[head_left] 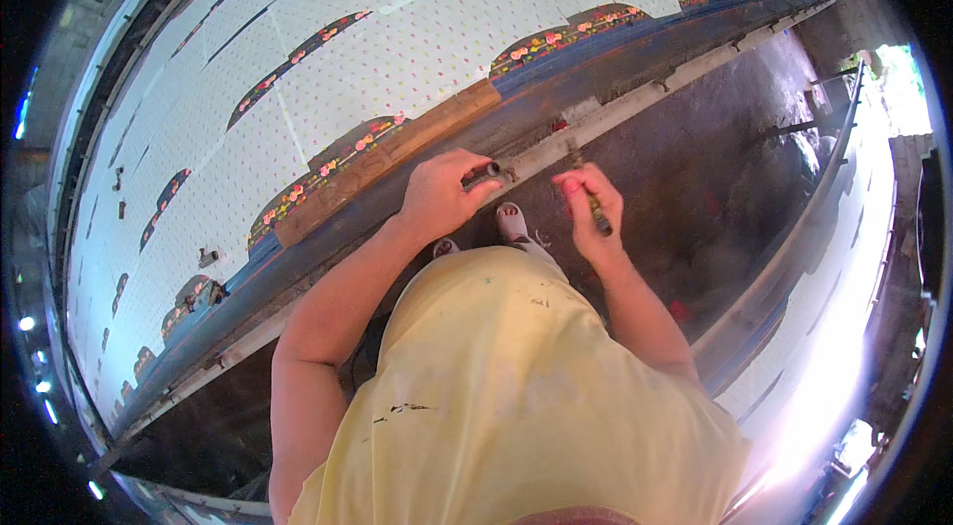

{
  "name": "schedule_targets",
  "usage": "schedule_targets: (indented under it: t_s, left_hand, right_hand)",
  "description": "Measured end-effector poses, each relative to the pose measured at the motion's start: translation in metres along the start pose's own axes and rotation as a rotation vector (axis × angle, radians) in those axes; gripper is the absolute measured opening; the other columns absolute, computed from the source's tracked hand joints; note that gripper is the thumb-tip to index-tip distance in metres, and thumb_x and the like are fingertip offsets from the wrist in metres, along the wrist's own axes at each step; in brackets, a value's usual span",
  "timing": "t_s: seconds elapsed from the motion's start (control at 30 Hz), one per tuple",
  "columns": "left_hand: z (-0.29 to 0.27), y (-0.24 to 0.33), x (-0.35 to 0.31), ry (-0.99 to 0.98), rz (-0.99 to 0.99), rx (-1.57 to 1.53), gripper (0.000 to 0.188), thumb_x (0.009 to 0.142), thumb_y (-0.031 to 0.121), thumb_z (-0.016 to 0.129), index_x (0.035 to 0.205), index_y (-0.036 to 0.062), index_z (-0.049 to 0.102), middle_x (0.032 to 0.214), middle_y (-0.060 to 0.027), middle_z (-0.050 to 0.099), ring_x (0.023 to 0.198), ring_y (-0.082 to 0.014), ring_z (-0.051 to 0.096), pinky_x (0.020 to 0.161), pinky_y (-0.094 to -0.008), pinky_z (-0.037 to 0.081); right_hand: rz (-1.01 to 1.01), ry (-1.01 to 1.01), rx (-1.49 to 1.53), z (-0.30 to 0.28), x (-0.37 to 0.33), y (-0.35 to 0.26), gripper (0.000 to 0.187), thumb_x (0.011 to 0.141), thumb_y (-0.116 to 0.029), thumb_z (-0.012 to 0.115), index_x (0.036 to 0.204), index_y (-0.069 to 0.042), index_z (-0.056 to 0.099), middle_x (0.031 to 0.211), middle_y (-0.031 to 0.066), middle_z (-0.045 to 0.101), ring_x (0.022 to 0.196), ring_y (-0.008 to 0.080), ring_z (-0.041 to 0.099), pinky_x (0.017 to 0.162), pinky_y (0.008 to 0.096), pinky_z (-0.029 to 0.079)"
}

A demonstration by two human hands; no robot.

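Observation:
My left hand [449, 196] is closed at the near edge of the long table, thumb and fingers around a short dark cylinder [483, 172]. Whether the cylinder is loose or fixed to the edge rail [556, 166] I cannot tell. In my right hand [596, 212], held over the walkway, is a slim stick-like tool [602, 221] with a worn, stained handle. Its far end is blurred and looks like a small brush. Beyond the left hand, white dotted cloth [397, 59] with dark floral scalloped patches [571, 34] is spread over the table.
A brown wooden strip [397, 156] lies along the table's near side. Small clamp-like fittings [208, 257] sit at its left part. Dark, wet-looking floor [695, 158] separates this table from another cloth-covered one [794, 366] at the right. My sandalled foot [511, 220] stands below the rail.

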State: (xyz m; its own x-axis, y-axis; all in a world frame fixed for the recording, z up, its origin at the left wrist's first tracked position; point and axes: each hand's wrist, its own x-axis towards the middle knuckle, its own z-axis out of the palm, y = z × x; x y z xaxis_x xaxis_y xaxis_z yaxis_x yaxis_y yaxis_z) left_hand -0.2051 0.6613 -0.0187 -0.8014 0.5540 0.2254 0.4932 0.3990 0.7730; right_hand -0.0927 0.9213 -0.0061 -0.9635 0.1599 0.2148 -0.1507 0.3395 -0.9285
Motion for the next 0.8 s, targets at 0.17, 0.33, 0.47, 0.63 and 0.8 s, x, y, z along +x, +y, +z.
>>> schedule_targets:
  t_s: [0.17,0.33,0.47,0.63,0.8]
  left_hand:
    - [0.017,0.008,0.002,0.124,-0.128,0.04,0.042,0.081,0.033,0.1,0.107,0.006,0.081,0.1,-0.0109,0.08,0.086,-0.0259,0.08,0.076,-0.0395,0.064]
    - [0.023,0.001,0.0,0.179,-0.046,0.102,0.038,0.081,0.029,0.1,0.104,0.0063,0.08,0.096,-0.01,0.076,0.081,-0.0292,0.077,0.072,-0.0405,0.062]
    - [0.023,0.001,0.001,0.206,-0.011,0.118,0.036,0.08,0.022,0.101,0.105,0.0052,0.081,0.092,-0.0112,0.075,0.077,-0.0255,0.075,0.068,-0.0369,0.061]
    - [0.024,0.002,-0.003,0.199,-0.067,0.098,0.036,0.078,0.025,0.1,0.103,0.007,0.08,0.094,-0.0096,0.073,0.083,-0.0307,0.076,0.072,-0.0423,0.061]
    - [0.024,0.001,-0.007,0.23,-0.033,0.121,0.035,0.076,0.022,0.099,0.102,0.0073,0.08,0.094,-0.0094,0.072,0.083,-0.032,0.075,0.071,-0.0434,0.06]
  right_hand:
    - [-0.191,0.492,0.187,0.028,0.01,-0.005,0.02,0.115,-0.016,0.061,0.105,-0.002,0.071,0.1,0.0069,0.069,0.083,0.0126,0.062,0.072,0.0285,0.051]
    - [0.007,-0.184,0.125,0.046,0.005,-0.009,0.02,0.112,-0.01,0.059,0.099,0.0,0.071,0.094,0.0129,0.068,0.085,0.0229,0.066,0.079,0.0374,0.054]
    - [-0.083,-0.004,0.132,0.039,0.007,-0.011,0.018,0.11,-0.005,0.059,0.096,0.0,0.071,0.092,0.0139,0.069,0.084,0.0288,0.067,0.08,0.039,0.054]
    - [-0.107,-0.164,0.094,0.042,0.005,-0.011,0.016,0.11,-0.004,0.06,0.099,0.001,0.07,0.093,0.0143,0.07,0.084,0.0293,0.068,0.079,0.039,0.055]
    - [-0.194,-0.148,0.029,0.036,0.009,-0.024,0.01,0.107,-0.001,0.062,0.1,0.001,0.068,0.088,0.0142,0.068,0.08,0.0308,0.068,0.076,0.0406,0.055]
